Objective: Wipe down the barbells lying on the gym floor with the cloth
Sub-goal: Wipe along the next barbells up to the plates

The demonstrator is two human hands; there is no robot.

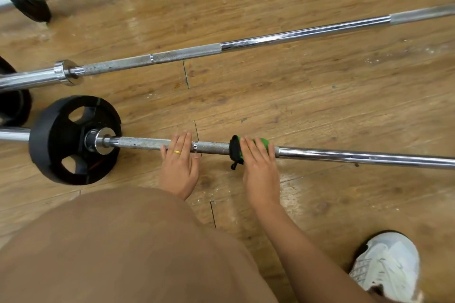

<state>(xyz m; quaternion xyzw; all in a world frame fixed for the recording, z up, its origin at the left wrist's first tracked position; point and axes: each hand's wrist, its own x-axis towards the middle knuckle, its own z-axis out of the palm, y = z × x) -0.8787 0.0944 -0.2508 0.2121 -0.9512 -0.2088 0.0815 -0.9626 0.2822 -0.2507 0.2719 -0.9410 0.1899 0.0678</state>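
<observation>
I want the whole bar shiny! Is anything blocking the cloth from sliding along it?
To the right of the cloth, the bar looks bare. To the left, the left hand rests on the bar, and beyond it sits a black weight plate.

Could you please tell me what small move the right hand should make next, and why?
Probably slide the green cloth rightward along the nearest barbell. The right hand presses it at the end of the knurling, the left hand rests on the bar nearer the weight plate, and the long chrome stretch lies beyond.
</observation>
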